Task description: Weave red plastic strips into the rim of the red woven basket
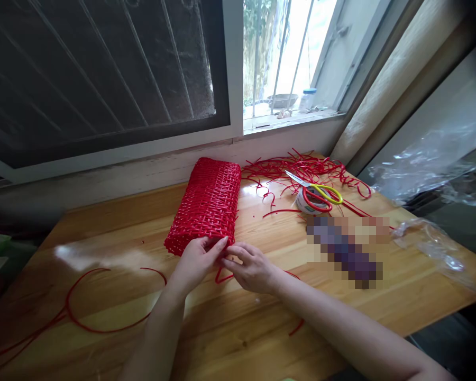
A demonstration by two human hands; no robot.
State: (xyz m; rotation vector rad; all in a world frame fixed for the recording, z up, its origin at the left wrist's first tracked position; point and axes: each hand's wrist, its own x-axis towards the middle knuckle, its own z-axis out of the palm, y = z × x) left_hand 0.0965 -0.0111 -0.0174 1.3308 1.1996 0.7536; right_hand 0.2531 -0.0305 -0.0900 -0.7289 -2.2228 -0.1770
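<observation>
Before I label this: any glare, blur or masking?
Head view: bright window overexposed; wooden table shows glare left of the red woven piece. Head view: pixelated patch hides whatever lies there; far left edge looks blurred.

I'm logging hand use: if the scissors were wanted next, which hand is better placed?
Probably the right hand: it is nearer the scissors, which lie on its side of the red basket. The left hand is farther off, at the basket's near end, and would likely need to reach past the right.

Overexposed window [277, 58], glare on tabletop [79, 256], dim left edge
</observation>
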